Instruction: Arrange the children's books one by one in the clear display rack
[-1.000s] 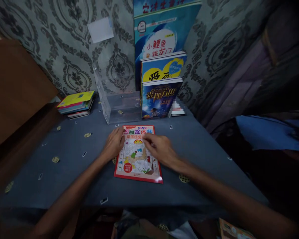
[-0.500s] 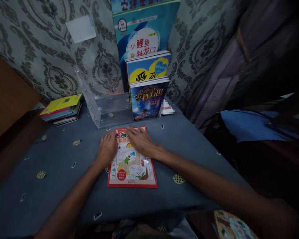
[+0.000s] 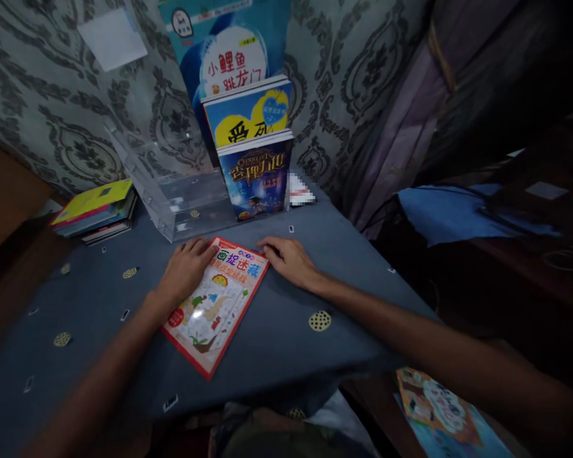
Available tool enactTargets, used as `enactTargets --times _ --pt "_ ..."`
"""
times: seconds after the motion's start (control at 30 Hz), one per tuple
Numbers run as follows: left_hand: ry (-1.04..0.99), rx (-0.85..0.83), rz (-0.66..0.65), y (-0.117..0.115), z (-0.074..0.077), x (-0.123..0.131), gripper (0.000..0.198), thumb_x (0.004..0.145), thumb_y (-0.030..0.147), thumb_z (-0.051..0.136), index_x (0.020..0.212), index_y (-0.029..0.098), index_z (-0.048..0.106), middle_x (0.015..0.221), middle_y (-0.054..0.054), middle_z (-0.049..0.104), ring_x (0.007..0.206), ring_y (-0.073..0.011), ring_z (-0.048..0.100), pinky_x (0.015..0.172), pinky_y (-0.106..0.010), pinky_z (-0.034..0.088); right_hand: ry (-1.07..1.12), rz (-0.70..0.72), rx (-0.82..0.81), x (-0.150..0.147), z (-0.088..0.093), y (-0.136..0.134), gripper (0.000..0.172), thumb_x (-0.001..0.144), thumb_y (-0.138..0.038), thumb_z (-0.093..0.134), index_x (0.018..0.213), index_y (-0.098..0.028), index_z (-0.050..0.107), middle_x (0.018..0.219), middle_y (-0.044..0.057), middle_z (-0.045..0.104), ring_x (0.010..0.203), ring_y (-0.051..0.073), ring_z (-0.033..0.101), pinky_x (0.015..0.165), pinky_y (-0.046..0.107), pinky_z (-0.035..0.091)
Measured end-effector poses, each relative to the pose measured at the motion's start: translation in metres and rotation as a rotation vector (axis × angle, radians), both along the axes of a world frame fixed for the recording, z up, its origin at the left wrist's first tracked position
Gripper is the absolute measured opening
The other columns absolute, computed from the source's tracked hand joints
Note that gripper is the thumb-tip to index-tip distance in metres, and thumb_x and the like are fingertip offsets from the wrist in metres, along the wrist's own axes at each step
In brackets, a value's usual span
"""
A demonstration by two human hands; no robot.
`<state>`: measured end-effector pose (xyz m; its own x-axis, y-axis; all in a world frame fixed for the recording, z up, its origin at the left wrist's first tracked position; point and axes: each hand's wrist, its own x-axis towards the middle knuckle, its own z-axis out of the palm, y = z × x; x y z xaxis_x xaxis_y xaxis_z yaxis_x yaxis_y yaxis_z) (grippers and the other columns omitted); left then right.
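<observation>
A red-bordered children's book [image 3: 219,299] lies slanted on the cloth-covered table, its illustrated cover facing up. Along its upper left edge rests my left hand [image 3: 184,267], the thumb over the cover and the fingers bent at the edge. At the upper right corner is my right hand [image 3: 291,262], its fingers stretched toward the corner and its thumb apart from them. The right fingertips touch or nearly touch the book; which of the two I cannot tell.
Behind the book stands a clear stepped rack [image 3: 165,213] with several upright books [image 3: 260,178] on its right side. A stack of books [image 3: 95,210] lies at the left. The table's cloth [image 3: 277,343] ends at the front; another book [image 3: 439,407] lies below, at right.
The book has turned clockwise, and its lower end has swung left. My right hand has slid off the cover to the upper right corner. The view has shifted right.
</observation>
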<state>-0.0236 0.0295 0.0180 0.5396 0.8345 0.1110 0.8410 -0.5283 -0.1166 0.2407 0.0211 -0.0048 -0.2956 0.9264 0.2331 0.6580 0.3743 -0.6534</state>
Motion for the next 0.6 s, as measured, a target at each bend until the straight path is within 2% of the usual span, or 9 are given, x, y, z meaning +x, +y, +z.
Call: enactTargets --times 0.07,0.13,0.17,0.3,0.43,0.6 --pt "-0.047 -0.011 0.013 -0.010 0.006 0.017 0.028 0.100 0.021 0.045 0.117 0.019 0.067 0.122 -0.013 0.066 0.113 -0.0290 0.060 0.094 -0.044 0.050 0.114 -0.026 -0.026 0.003 -0.005 0.001 0.028 0.094 -0.011 0.048 0.110 -0.017 0.070 0.095 0.007 0.078 0.085 0.020 0.071 0.078 0.031 0.050" --pt "-0.147 -0.070 0.001 -0.025 0.008 0.041 0.025 0.101 0.024 0.044 0.108 0.019 0.068 0.108 -0.009 0.067 0.100 -0.0230 0.063 0.086 -0.036 0.052 0.181 -0.030 -0.019 0.005 -0.008 0.004 0.028 0.093 -0.011 0.048 0.109 -0.017 0.071 0.092 0.006 0.077 0.082 0.020 0.070 0.077 0.031 0.050" --pt "-0.162 -0.069 -0.013 -0.033 0.008 0.053 0.024 0.102 0.026 0.044 0.105 0.019 0.067 0.104 -0.008 0.067 0.097 -0.0223 0.062 0.085 -0.035 0.052 0.206 -0.030 -0.012 0.005 -0.009 0.006 0.028 0.093 -0.011 0.049 0.109 -0.017 0.071 0.091 0.006 0.077 0.081 0.019 0.070 0.078 0.031 0.050" --pt "0.024 -0.004 0.004 -0.057 0.008 0.092 0.029 0.096 0.040 0.057 0.108 0.015 0.065 0.110 -0.013 0.066 0.104 -0.0299 0.059 0.086 -0.042 0.053 0.307 -0.009 -0.015 0.008 -0.011 0.009 0.027 0.092 -0.011 0.048 0.109 -0.016 0.070 0.089 0.005 0.075 0.079 0.018 0.070 0.079 0.032 0.052" --pt "0.117 -0.029 0.075 -0.059 0.014 0.107 0.024 0.095 0.036 0.057 0.105 0.015 0.064 0.112 -0.013 0.067 0.105 -0.0295 0.061 0.076 -0.038 0.055 0.440 0.031 -0.039 0.014 -0.016 0.010 0.024 0.092 -0.011 0.047 0.104 -0.017 0.067 0.086 0.004 0.074 0.077 0.016 0.071 0.076 0.030 0.054" --pt "0.123 -0.018 0.109 -0.059 0.016 0.111 0.016 0.095 0.029 0.055 0.095 0.018 0.067 0.103 -0.010 0.072 0.098 -0.0280 0.065 0.061 -0.032 0.051 0.642 0.039 -0.126 0.017 -0.023 0.014 0.022 0.092 -0.013 0.044 0.102 -0.017 0.064 0.084 0.003 0.072 0.068 0.013 0.071 0.067 0.027 0.055"
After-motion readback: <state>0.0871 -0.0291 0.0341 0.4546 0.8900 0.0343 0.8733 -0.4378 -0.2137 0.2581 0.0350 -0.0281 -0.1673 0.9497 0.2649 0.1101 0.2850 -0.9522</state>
